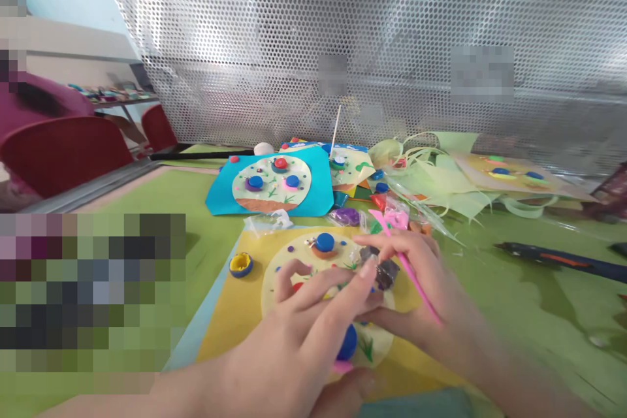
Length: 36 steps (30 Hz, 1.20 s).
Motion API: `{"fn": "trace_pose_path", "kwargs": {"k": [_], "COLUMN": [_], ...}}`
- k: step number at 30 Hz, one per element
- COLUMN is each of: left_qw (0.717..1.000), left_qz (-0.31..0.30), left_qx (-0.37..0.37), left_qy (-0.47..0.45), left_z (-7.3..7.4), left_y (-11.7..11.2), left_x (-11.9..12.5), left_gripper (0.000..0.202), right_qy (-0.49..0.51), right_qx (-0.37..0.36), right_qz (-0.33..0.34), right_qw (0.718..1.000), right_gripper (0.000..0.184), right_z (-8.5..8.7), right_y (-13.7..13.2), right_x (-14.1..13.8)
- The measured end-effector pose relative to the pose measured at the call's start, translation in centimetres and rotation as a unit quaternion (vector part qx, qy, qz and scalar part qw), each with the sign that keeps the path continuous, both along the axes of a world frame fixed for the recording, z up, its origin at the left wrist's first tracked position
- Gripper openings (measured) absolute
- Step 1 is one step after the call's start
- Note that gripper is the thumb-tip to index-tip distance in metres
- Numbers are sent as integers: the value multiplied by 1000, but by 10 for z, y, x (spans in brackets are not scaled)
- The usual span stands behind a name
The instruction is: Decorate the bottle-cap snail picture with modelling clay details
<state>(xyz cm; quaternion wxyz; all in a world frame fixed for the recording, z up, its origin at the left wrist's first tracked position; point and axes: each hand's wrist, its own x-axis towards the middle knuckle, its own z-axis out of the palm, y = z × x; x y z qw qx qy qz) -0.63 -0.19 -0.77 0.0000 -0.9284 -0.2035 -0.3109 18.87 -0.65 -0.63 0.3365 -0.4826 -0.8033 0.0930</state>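
My left hand [313,320] reaches over a round cream picture [281,251] on a yellow sheet [220,313]. Its fingers are spread, the index fingertip at a dark lump of clay in clear plastic [386,273]. My right hand [426,281] is closed around a thin pink modelling tool [415,279], which slants across the palm. The dark packet lies between its forefinger and thumb; whether it is gripped I cannot tell. Blue bottle caps, a far one [324,243] and a near one [347,343], sit on the picture. My left hand hides much of the middle.
A yellow-filled blue cap [241,265] lies at the sheet's left. Behind stands a finished-looking picture on blue card [318,176]. Clay packets, including a purple one [345,216], and pale paper scraps [435,170] lie beyond. A dark pen-like tool [553,256] rests right. A perforated metal panel [372,26] rises behind.
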Motion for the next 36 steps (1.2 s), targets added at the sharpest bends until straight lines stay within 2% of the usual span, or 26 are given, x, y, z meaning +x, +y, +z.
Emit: {"fn": "trace_pose_path", "kwargs": {"k": [5,10,15,20,26,32,36], "left_qw": [999,1000,999,999,997,999,999], "left_qz": [-11,9,5,34,23,45,42], "left_qx": [36,21,45,18,61,11,33], "left_qy": [23,19,26,-11,32,-19,-1], "left_z": [1,2,-1,-1,-4,-5,-3], "left_y": [0,-1,-3,-2,-3,-1,-3], "left_x": [4,5,6,4,8,1,4], "left_gripper": [65,67,64,58,55,57,63], "right_qy": [-12,-8,-15,-4,-14,-7,-6], "right_qx": [14,23,33,32,19,7,-5], "right_qz": [21,-9,21,-14,36,-16,2], "right_qw": [1000,1000,999,999,999,1000,1000], "right_gripper": [43,39,34,32,33,34,31], "right_z": [4,5,6,7,7,8,7], "right_y": [1,1,3,7,4,9,11], "right_x": [-1,0,0,5,-6,11,5]}}
